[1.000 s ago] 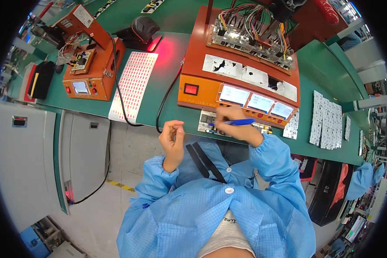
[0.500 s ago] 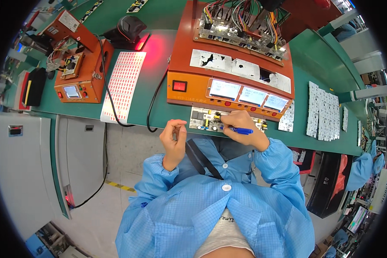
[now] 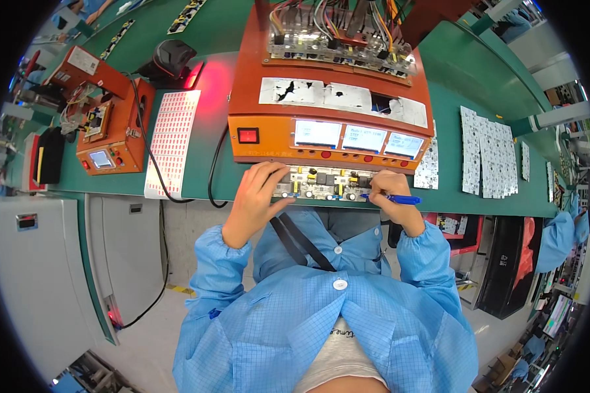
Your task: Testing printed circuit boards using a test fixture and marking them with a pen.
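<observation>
A long circuit board (image 3: 321,183) with yellow, black and blue parts lies at the front edge of the bench, before the orange test machine (image 3: 269,143). My left hand (image 3: 258,200) is closed on the board's left end, the fingers along its far side and the thumb on its near side. At the other end my right hand (image 3: 394,200) grips a blue pen (image 3: 403,199). The pen points left, and its tip is close to the board's right part. Fingers of my right hand also come up to the board's right end, covering some of it.
Wires and boards in a clear fixture (image 3: 341,49) top the machine. On the left are a smaller orange tester (image 3: 115,141), a sticker sheet (image 3: 172,141) with red marks and a black scanner (image 3: 170,60) casting red light. White panels (image 3: 488,154) lie at right.
My left hand has gone from beside the board onto its left end. My right hand, pen still held, has moved from the board's middle to its right end. The view has shifted slightly.
</observation>
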Demonstrator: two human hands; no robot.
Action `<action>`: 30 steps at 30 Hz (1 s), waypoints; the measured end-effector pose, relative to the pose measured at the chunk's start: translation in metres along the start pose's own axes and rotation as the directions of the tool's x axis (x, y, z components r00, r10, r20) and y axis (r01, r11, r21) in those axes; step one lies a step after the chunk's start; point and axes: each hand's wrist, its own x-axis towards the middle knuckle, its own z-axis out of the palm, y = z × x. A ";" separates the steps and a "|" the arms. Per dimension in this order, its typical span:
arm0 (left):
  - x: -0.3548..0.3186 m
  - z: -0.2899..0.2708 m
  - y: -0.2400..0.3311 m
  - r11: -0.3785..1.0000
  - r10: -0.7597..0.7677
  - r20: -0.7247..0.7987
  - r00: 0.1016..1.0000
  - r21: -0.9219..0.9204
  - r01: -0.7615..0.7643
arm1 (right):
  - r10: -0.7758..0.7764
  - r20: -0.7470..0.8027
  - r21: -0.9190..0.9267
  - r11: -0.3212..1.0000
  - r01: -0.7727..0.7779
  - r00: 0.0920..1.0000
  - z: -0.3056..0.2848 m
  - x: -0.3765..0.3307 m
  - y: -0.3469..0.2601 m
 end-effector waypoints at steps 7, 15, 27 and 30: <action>0.001 -0.011 -0.001 0.999 -0.040 0.044 0.998 0.039 0.038 | -0.118 0.050 -0.141 0.982 0.124 0.992 0.000 0.004 -0.008; -0.010 -0.016 0.008 0.997 0.071 0.011 0.997 0.008 -0.071 | 0.006 -0.508 0.377 0.900 0.217 0.861 -0.016 -0.035 0.027; -0.056 -0.042 0.004 0.979 -0.071 -0.630 0.773 0.104 0.174 | -0.090 -0.864 0.034 0.971 0.235 0.495 -0.025 -0.083 0.048; -0.046 -0.038 -0.015 0.947 -0.286 -0.721 0.630 -0.112 0.302 | -0.124 -0.861 -0.039 0.983 0.180 0.494 -0.026 -0.088 0.048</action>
